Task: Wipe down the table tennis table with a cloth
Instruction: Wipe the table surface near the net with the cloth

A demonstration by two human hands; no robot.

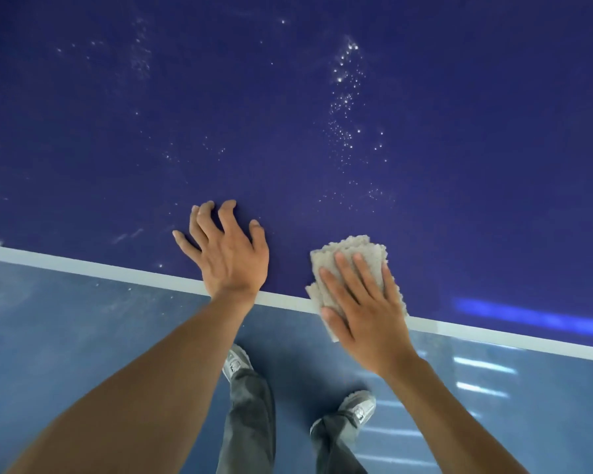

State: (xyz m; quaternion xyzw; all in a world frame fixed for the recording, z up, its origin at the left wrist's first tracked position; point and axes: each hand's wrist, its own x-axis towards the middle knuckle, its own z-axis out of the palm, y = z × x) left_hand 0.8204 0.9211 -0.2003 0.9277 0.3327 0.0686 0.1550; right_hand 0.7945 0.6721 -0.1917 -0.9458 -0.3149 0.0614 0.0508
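Dark blue counter point(288, 114), white droplets point(346, 97) speckled further in. Folded beige cloth point(350, 249) lies at the near white edge line point(83, 265), partly overhanging. Right hand point(363, 313) presses it flat, fingers straight. Left hand point(230, 254) splayed wide, fingertips braced on the surface, holding nothing. Risk: a stroke toward the edge drags the cloth onto the floor point(83, 336) (nothing pinches it). Far droplets could be missed.

A folded beige cloth point(350, 249), nubby in texture, lies flat at the near edge of the dark blue table tennis surface point(254, 131), pressed beneath the right hand point(367, 313). Its lower corner overhangs the white edge line point(83, 268). White specks point(344, 97) dot the surface beyond the cloth.
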